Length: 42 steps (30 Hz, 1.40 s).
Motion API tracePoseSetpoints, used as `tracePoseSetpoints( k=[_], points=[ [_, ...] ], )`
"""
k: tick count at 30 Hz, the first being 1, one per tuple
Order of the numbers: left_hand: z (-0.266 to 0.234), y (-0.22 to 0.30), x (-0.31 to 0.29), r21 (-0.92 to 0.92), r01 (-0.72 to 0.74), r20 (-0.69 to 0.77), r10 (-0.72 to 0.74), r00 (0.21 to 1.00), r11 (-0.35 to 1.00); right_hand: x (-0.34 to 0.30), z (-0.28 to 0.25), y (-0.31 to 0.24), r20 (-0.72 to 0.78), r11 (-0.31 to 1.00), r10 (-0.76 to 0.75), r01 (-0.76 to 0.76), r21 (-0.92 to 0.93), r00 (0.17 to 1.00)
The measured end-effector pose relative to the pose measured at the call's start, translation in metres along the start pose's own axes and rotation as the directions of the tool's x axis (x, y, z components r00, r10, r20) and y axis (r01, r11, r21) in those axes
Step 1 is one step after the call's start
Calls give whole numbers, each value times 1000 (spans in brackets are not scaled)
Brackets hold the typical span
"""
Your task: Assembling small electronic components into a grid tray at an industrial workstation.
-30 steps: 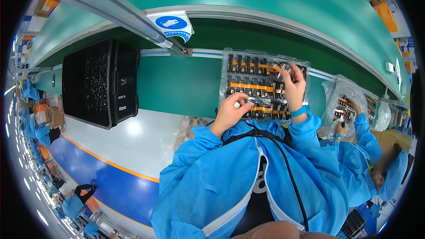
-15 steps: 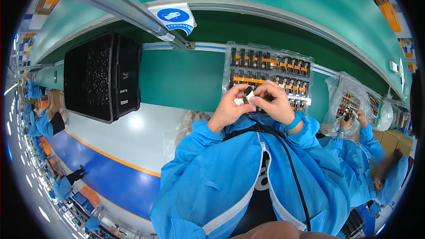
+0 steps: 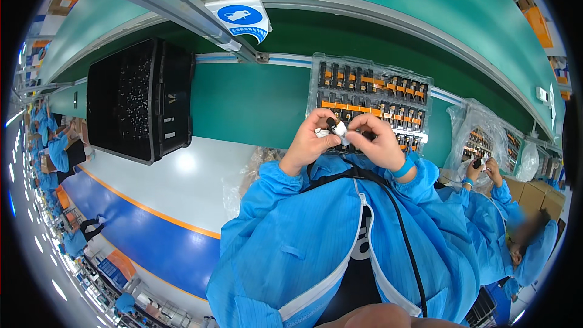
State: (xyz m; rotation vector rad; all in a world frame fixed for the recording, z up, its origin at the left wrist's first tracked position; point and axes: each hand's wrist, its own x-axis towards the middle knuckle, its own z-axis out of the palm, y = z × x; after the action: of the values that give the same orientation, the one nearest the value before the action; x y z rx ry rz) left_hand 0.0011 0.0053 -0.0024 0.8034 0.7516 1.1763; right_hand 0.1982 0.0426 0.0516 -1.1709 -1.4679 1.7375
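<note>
Part [image 3: 331, 122] held between both hands, above the near left area of the tray [image 3: 313, 88].
The left hand [image 3: 308, 141] is clamped on the part, thumb and fingers together; only its black tip shows clearly. A white piece [image 3: 341, 129] lies against the part, its outline and material hard to make out. The right hand [image 3: 378, 144] has thumb and fingertips close to the white piece; whether they pinch it cannot be told. Both hands hide much of the tray's near row; orange strips [image 3: 349, 107] show in the middle row. To the left, a black bin [image 3: 173, 106] holds white specks too small to identify.
</note>
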Motion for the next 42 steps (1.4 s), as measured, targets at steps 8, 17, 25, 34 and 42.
tracePoseSetpoints(
  k=[8,17,25,34,42],
  points=[
    [-5,-6,0,101,115,-99,-105,990,988,3,5,-3,-4,869,-230,203,-451,973],
    [-6,22,3,-181,83,-388,-149,909,980,-3,9,3,-148,953,-210,168,-252,967],
    [-3,9,-9,121,31,-124,-16,992,992,12,12,-10,3,923,-182,172,-343,983],
    [0,22,-5,393,78,-87,-48,995,916,5,8,-14,148,870,-279,315,-378,949],
    [7,26,-3,-113,111,-480,-152,864,987,-8,10,-13,160,656,-655,661,-364,739]
  ],
)
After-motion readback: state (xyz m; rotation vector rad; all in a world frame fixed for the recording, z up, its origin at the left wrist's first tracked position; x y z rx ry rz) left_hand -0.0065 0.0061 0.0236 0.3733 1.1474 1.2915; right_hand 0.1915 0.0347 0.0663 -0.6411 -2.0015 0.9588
